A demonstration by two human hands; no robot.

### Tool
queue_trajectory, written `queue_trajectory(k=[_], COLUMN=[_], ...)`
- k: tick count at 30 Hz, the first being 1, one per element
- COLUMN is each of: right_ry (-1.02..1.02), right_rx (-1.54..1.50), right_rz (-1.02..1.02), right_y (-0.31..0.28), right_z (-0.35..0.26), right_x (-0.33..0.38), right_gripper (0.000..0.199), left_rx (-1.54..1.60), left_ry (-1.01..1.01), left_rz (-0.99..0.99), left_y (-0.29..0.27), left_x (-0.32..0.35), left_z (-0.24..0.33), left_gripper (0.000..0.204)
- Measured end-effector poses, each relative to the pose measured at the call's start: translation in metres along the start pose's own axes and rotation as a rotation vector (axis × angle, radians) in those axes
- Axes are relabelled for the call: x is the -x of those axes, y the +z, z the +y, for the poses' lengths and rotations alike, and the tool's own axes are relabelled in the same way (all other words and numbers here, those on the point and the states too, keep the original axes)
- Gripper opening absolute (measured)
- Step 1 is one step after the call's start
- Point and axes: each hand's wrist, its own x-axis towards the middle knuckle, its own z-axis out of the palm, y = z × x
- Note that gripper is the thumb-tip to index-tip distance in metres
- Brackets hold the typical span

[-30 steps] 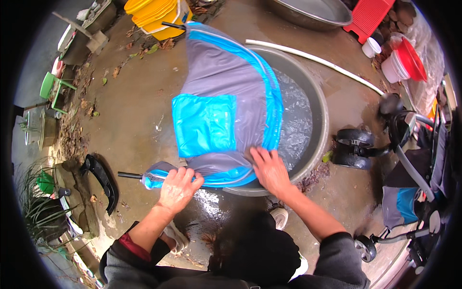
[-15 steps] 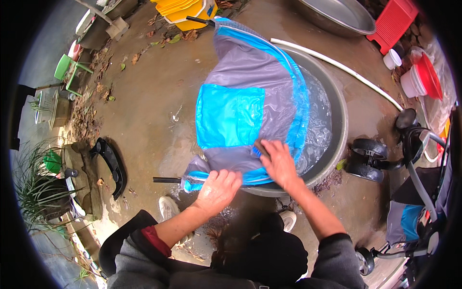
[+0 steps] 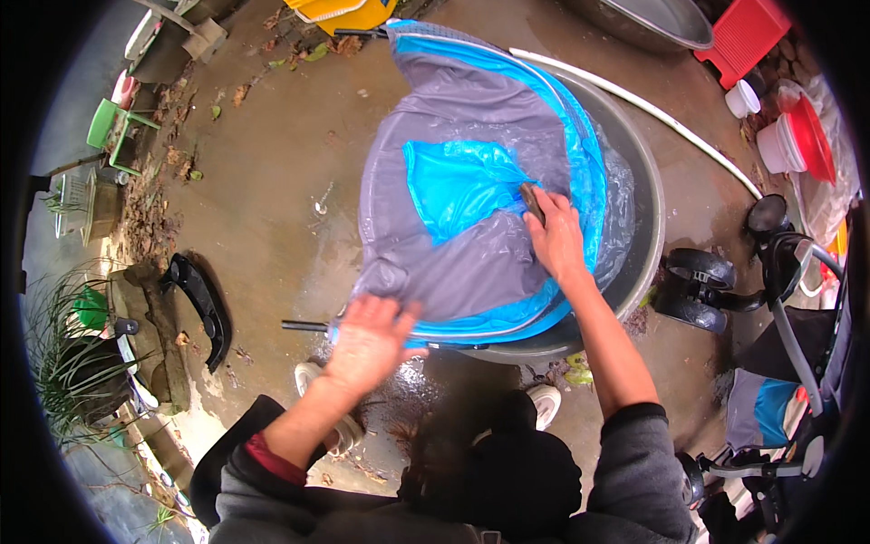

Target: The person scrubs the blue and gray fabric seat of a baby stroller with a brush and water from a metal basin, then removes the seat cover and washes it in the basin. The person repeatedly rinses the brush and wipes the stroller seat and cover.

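Observation:
A wet grey and bright blue stroller fabric cover (image 3: 453,281) is stretched across a round metal basin (image 3: 654,204) of water. Its blue pocket (image 3: 449,181) is bunched and creased in the middle. In my right hand (image 3: 560,238) is a small brown-backed scrub brush (image 3: 532,201), pressed against the cloth at the pocket's right edge. My left hand (image 3: 367,344), slightly blurred, lies with fingers spread on the cover's near left edge. Beside it a black rod end (image 3: 304,325) sticks out of the cloth; another rod (image 3: 358,33) shows at the far corner.
A white hose (image 3: 634,102) runs past the basin's far right rim. A stroller frame with black wheels (image 3: 698,288) stands on the right. On the left lies a curved black piece (image 3: 201,308). Yellow buckets (image 3: 349,13) and a second metal basin (image 3: 648,23) are at the back.
My right hand has moved the brush up and right, and the blue pocket has crumpled. My left hand has slid left, its fingers now spread. The cover has shifted slightly right.

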Motion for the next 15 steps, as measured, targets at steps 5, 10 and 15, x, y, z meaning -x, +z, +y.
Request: queue_trajectory(k=[5,10,15], right_ry=[-0.280,-0.436,-0.046], right_rx=[-0.343,0.238,0.135], right_rz=[-0.173,-0.276,-0.205], right_y=[-0.045,-0.074,-0.085], right_z=[-0.118,-0.085,-0.070], right_x=[0.072,0.070,0.081], right_gripper=[0.047,0.055,0.052], left_rx=[-0.075,0.019,-0.091], left_ry=[-0.243,-0.140,-0.136], left_rz=[0.060,-0.024,0.182], left_y=[-0.008,-0.018,-0.021], left_x=[0.020,0.036,0.050], left_z=[-0.033,-0.053,-0.062], left_gripper=[0.065,0.059,0.058])
